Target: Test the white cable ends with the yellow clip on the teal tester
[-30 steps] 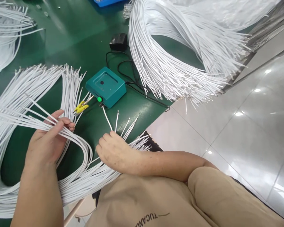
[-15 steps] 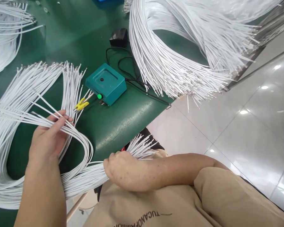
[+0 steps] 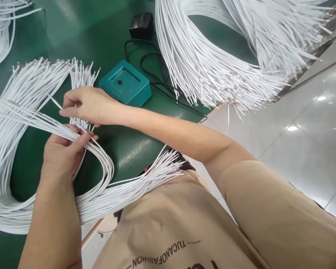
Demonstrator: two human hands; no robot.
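Left hand (image 3: 63, 153) was closed, thumb laid over a bunch of white wires (image 3: 105, 164) that bent back in a loop toward the near edge of the bench (image 3: 126, 158). Right hand (image 3: 89, 106) lay just above, thumb and forefinger nearly together at a single wire (image 3: 54, 101) close to its free end; could not tell whether it was pinched. Fingers of the left hand partly hidden behind the bunch. Left pile (image 3: 2, 119) sprawled inward of the near edge, its tail lying over that edge against the shirt (image 3: 156, 216). Teal box (image 3: 125, 84) sat back from the near edge, front masked by the right forearm. Big coil (image 3: 201, 63) overhung the right edge, top cut off. Adapter (image 3: 141, 25): dark, markings unreadable.
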